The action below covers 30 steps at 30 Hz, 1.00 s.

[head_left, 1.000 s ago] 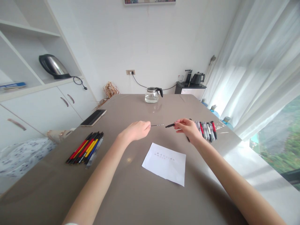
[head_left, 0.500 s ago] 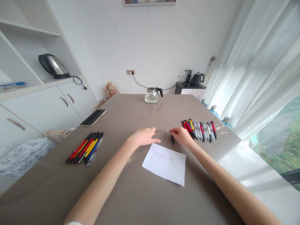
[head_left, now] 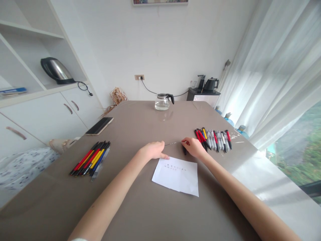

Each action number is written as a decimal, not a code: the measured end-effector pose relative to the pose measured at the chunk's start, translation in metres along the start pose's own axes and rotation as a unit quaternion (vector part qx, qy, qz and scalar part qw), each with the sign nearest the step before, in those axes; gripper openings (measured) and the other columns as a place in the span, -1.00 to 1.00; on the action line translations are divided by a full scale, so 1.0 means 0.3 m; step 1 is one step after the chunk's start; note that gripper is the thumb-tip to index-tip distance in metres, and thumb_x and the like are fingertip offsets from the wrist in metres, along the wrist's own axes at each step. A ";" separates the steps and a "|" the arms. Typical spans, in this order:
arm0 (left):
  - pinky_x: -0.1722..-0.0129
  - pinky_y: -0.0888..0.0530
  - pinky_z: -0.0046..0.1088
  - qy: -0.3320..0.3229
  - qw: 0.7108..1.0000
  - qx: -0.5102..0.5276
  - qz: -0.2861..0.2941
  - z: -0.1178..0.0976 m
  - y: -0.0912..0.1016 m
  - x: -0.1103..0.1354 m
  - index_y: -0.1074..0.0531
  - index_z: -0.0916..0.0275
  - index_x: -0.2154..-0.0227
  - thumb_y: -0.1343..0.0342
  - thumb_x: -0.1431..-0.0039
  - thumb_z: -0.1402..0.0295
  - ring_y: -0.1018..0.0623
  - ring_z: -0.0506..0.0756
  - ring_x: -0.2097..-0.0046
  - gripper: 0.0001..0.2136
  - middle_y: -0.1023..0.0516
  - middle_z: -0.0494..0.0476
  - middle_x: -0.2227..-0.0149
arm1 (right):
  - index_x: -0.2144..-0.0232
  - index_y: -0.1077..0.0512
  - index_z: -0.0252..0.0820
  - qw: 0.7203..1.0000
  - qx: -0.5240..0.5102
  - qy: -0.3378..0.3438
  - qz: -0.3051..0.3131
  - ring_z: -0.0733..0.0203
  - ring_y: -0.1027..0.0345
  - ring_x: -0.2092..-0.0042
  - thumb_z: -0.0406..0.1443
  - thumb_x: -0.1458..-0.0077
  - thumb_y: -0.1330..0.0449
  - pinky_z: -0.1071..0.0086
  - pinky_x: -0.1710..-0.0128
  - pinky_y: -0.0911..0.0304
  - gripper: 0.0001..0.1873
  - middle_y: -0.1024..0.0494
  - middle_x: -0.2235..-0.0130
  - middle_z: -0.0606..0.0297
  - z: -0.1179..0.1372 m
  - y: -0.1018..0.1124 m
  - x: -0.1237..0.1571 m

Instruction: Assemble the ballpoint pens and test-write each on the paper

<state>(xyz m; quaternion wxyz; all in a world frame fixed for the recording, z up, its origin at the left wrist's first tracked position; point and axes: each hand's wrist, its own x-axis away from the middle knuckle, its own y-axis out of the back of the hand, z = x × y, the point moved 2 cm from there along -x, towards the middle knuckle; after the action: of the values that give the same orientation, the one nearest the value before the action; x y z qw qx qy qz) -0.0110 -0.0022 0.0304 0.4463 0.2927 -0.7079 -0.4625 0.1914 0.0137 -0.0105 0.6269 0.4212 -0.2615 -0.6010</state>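
My left hand (head_left: 153, 150) is closed on a thin pen refill (head_left: 171, 144), which sticks out from its fingertips toward the right. The left thumb touches the top edge of a white paper sheet (head_left: 175, 177) bearing small handwriting. My right hand (head_left: 193, 146) is pinched just right of the refill's end, with a gap between them. Below its fingers shows the black end of a pen piece (head_left: 184, 150); a bit of red shows between the fingers, and the rest is hidden. To the right lies a row of pens (head_left: 214, 140) in red, clear, white and yellow.
At the left lies a bundle of red, yellow, black and blue pens (head_left: 91, 159). Behind it is a dark phone (head_left: 99, 126). A glass pot (head_left: 162, 103) with some water stands at the table's far edge. White curtains (head_left: 265, 67) hang at the right.
My left hand has moved slightly toward me with the refill, and its thumb has come onto the paper. The gap between the refill and my right hand is a little wider.
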 end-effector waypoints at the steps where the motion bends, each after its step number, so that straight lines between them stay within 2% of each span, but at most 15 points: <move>1: 0.35 -0.33 -0.41 -0.002 1.000 0.001 0.001 0.000 0.001 0.001 -0.19 0.25 0.25 0.07 0.19 -0.13 -0.40 0.22 0.14 -0.44 -0.34 0.31 0.11 | 0.37 -0.42 -0.20 1.000 0.000 -0.002 -0.005 0.22 -0.32 0.38 -0.23 0.00 0.00 0.45 0.40 -0.12 -0.76 -0.48 0.43 0.21 0.002 0.002 0.001; 6: 0.38 -0.32 -0.39 -0.007 1.000 0.004 -0.018 -0.010 0.009 0.006 -0.22 0.26 0.26 0.25 0.04 -0.10 -0.42 0.22 0.18 -0.49 -0.38 0.31 0.15 | 0.52 -0.38 -0.21 0.998 -0.012 0.010 -0.058 0.27 -0.24 0.46 -0.13 -0.05 0.10 0.47 0.48 -0.05 -0.63 -0.42 0.49 0.23 0.033 0.022 0.012; 9: 0.41 -0.30 -0.37 -0.023 0.998 -0.010 -0.053 -0.027 0.015 0.008 -0.23 0.25 0.28 0.44 -0.09 0.01 -0.44 0.20 0.26 -0.52 -0.42 0.29 0.22 | 0.58 -0.35 -0.22 0.996 -0.072 0.031 -0.043 0.32 -0.13 0.53 -0.06 -0.04 0.14 0.47 0.54 0.00 -0.56 -0.35 0.58 0.30 0.056 0.024 0.014; 11: 0.43 -0.29 -0.36 -0.036 0.996 -0.028 -0.071 -0.039 0.020 0.011 -0.23 0.25 0.28 0.50 -0.12 0.07 -0.45 0.18 0.30 -0.53 -0.43 0.28 0.28 | 0.58 -0.35 -0.23 0.992 -0.117 0.032 -0.019 0.34 -0.09 0.55 -0.04 -0.01 0.12 0.48 0.57 0.01 -0.55 -0.31 0.61 0.33 0.064 0.022 0.013; 18: 0.46 -0.26 -0.39 -0.045 0.993 -0.053 -0.098 -0.052 0.045 0.024 -0.22 0.22 0.32 0.46 -0.16 0.18 -0.45 0.13 0.36 -0.62 -0.44 0.22 0.33 | 0.58 -0.37 -0.27 0.976 -0.215 -0.001 0.024 0.39 -0.07 0.61 -0.07 0.06 0.03 0.50 0.62 0.02 -0.61 -0.32 0.62 0.34 0.062 0.019 0.006; 26: 0.53 -0.23 -0.41 -0.066 0.991 -0.065 -0.096 -0.035 0.041 0.018 -0.23 0.19 0.36 0.44 -0.16 0.25 -0.41 0.11 0.42 -0.67 -0.42 0.19 0.36 | 0.61 -0.33 -0.25 0.987 -0.158 0.013 0.010 0.35 -0.15 0.56 -0.12 0.02 0.05 0.49 0.57 -0.03 -0.65 -0.38 0.59 0.30 0.044 0.006 -0.001; 30: 0.51 -0.24 -0.41 -0.049 0.991 -0.062 -0.105 -0.009 0.047 0.012 -0.23 0.19 0.36 0.44 -0.16 0.22 -0.41 0.10 0.42 -0.66 -0.41 0.17 0.38 | 0.59 -0.33 -0.26 0.989 -0.148 -0.019 -0.015 0.33 -0.19 0.54 -0.13 0.01 0.06 0.48 0.54 -0.06 -0.65 -0.40 0.57 0.27 0.009 0.016 -0.012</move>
<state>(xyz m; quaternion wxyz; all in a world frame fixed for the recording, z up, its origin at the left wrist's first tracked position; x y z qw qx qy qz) -0.0101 -0.0007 0.0453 0.3775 0.3143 -0.6644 -0.5633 0.1913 0.0161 -0.0044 0.6686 0.3158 -0.1751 -0.6501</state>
